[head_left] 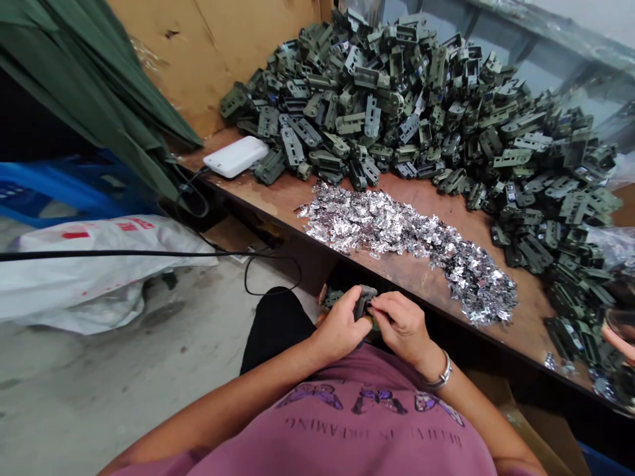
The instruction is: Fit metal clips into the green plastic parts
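Note:
Close to my body, just below the table's front edge, my left hand [343, 325] is wrapped round a dark green-grey plastic part [366, 295]. My right hand [401, 324] meets it from the other side, thumb and fingertips pinched together at the part. Whatever lies between those fingertips is too small to make out. Beyond my hands, a long heap of small shiny metal pieces [381, 225] spreads along the table. Behind the metal heap rises a large pile of similar green-grey plastic parts [372, 119].
The brown table [292, 195] bears a white power bank [235, 157] with a cable at its left end. White sacks [99, 264] lie on the floor at left. Another person's fingers [618, 340] show at the right edge. A black cable crosses at left.

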### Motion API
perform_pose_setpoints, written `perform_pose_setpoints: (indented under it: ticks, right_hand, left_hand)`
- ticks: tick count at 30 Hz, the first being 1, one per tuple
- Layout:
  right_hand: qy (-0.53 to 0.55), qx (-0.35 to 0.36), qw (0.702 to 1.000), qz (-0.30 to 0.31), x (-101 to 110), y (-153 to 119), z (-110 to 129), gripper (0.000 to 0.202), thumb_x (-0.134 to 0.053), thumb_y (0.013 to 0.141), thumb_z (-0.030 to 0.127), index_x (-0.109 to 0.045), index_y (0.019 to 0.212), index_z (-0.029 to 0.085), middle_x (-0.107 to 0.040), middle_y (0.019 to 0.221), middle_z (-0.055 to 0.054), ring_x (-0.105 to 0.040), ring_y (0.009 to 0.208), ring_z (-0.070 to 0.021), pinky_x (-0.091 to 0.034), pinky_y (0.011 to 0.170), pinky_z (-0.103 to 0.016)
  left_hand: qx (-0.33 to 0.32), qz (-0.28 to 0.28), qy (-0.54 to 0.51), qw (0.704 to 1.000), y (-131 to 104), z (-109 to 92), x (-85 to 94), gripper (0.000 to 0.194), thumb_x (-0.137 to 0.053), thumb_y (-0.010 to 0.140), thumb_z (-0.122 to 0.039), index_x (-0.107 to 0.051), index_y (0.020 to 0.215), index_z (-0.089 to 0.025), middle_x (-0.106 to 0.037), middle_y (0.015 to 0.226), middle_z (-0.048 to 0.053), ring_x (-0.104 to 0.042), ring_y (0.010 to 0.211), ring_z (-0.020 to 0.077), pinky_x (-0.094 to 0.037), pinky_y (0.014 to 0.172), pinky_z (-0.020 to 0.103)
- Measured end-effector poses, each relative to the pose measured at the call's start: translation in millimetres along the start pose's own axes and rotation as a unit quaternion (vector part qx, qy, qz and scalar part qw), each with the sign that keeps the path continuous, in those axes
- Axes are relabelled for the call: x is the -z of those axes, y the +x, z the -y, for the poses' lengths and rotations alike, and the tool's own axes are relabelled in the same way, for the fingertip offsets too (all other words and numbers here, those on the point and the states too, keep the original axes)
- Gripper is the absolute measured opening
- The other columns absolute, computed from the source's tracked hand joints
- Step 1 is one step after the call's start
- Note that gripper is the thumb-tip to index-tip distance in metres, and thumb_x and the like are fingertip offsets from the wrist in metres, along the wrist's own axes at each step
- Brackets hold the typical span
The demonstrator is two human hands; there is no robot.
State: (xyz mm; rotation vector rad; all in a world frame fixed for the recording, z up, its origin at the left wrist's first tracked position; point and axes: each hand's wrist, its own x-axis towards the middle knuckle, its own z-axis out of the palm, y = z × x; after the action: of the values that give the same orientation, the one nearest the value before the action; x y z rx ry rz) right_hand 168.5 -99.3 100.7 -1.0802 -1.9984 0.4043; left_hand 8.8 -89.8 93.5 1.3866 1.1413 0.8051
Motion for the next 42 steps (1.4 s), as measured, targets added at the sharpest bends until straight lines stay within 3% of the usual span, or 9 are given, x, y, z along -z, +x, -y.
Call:
perform_pose_setpoints:
  ticks: [7, 12, 15, 19, 25, 29, 34, 37, 42]
  right_hand:
    - [-0.048, 0.05, 0.997, 0.012, -9, -11, -2, 0.021, -0.049, 0.092, 0.007, -0.065, 0.102, 0.016, -0.067, 0.083, -0.01, -0.062, 0.074, -0.0176, -0.055, 0.063, -0.029]
    - [-0.07, 0.051, 0.995, 0.055, -7, -19, 0, 0.023, -0.045, 0.096, 0.011, -0.066, 0.104, 0.016, -0.066, 0.081, -0.01, -0.062, 0.072, -0.0178, -0.055, 0.062, -0.03]
    - [0.022, -0.002, 0.998, 0.062, 6, -19, 2, 0.023, -0.052, 0.095, 0.016, -0.063, 0.115, 0.02, -0.068, 0.095, -0.009, -0.065, 0.083, -0.0172, -0.058, 0.07, -0.03]
    - [0.12, -0.151, 0.981, -0.015, 21, -25, -3, 0.026, -0.057, 0.093, 0.021, -0.062, 0.119, 0.023, -0.067, 0.105, -0.009, -0.067, 0.081, -0.016, -0.058, 0.066, -0.028]
    - [0.129, -0.207, 0.97, -0.014, 21, -41, -8, 0.012, -0.058, 0.092, 0.022, -0.069, 0.098, 0.021, -0.066, 0.075, -0.003, -0.063, 0.064, -0.0141, -0.052, 0.059, -0.027]
    - [0.112, -0.189, 0.976, 0.0, 21, -42, -8, 0.012, -0.059, 0.091, 0.021, -0.069, 0.097, 0.02, -0.067, 0.076, -0.003, -0.064, 0.066, -0.0145, -0.052, 0.059, -0.026]
    - [0.105, -0.198, 0.974, 0.01, 24, -41, -12, 0.013, -0.058, 0.092, 0.024, -0.07, 0.096, 0.02, -0.068, 0.077, -0.004, -0.065, 0.065, -0.0147, -0.053, 0.058, -0.026]
    - [0.101, -0.202, 0.974, 0.016, 28, -40, -17, 0.014, -0.058, 0.092, 0.026, -0.07, 0.096, 0.02, -0.069, 0.077, -0.003, -0.065, 0.063, -0.0144, -0.053, 0.057, -0.026]
    - [0.06, -0.191, 0.98, 0.023, 45, -29, -31, 0.015, -0.058, 0.092, 0.028, -0.071, 0.096, 0.02, -0.069, 0.073, -0.003, -0.064, 0.058, -0.0143, -0.052, 0.054, -0.026]
  left_hand:
    - [-0.029, 0.024, 0.128, 0.991, -4, 1, 0.0, 0.021, -0.05, 0.068, -0.007, -0.039, 0.078, -0.023, -0.044, 0.075, -0.003, -0.044, 0.07, 0.0165, -0.034, 0.065, 0.03]
    - [-0.04, 0.081, 0.172, 0.981, -6, -1, 1.4, 0.022, -0.055, 0.069, -0.01, -0.042, 0.081, -0.023, -0.048, 0.079, 0.0, -0.047, 0.072, 0.0189, -0.036, 0.066, 0.032]
    - [-0.048, 0.107, 0.142, 0.983, -4, -5, 7.2, 0.025, -0.068, 0.071, -0.022, -0.049, 0.087, -0.022, -0.053, 0.086, 0.001, -0.051, 0.077, 0.0196, -0.038, 0.068, 0.031]
    - [-0.078, 0.09, 0.123, 0.985, 0, -10, 18.1, 0.016, -0.066, 0.08, -0.031, -0.055, 0.075, -0.02, -0.052, 0.076, 0.001, -0.048, 0.071, 0.0169, -0.035, 0.064, 0.029]
    - [-0.097, 0.013, 0.097, 0.991, 0, -12, 27.3, 0.027, -0.056, 0.088, -0.03, -0.051, 0.064, -0.019, -0.046, 0.067, -0.001, -0.042, 0.065, 0.0148, -0.033, 0.064, 0.029]
    - [-0.014, 0.003, -0.038, 0.999, -2, -6, 27.6, 0.025, -0.061, 0.084, -0.041, -0.059, 0.072, -0.018, -0.055, 0.075, 0.001, -0.05, 0.071, 0.0158, -0.04, 0.068, 0.028]
    - [0.187, 0.014, -0.253, 0.949, -1, 4, 27.5, 0.046, -0.049, 0.085, -0.058, -0.06, 0.068, -0.017, -0.056, 0.054, 0.002, -0.051, 0.045, 0.0136, -0.038, 0.044, 0.025]
    - [0.205, 0.012, -0.288, 0.935, 5, 3, 30.0, 0.047, -0.051, 0.081, -0.061, -0.058, 0.069, -0.016, -0.058, 0.052, 0.002, -0.049, 0.038, 0.0117, -0.038, 0.038, 0.023]
    - [0.223, 0.094, -0.223, 0.944, 15, 10, 34.0, 0.031, -0.063, 0.074, -0.047, -0.057, 0.069, -0.017, -0.054, 0.046, -0.002, -0.042, 0.034, 0.009, -0.031, 0.036, 0.019]
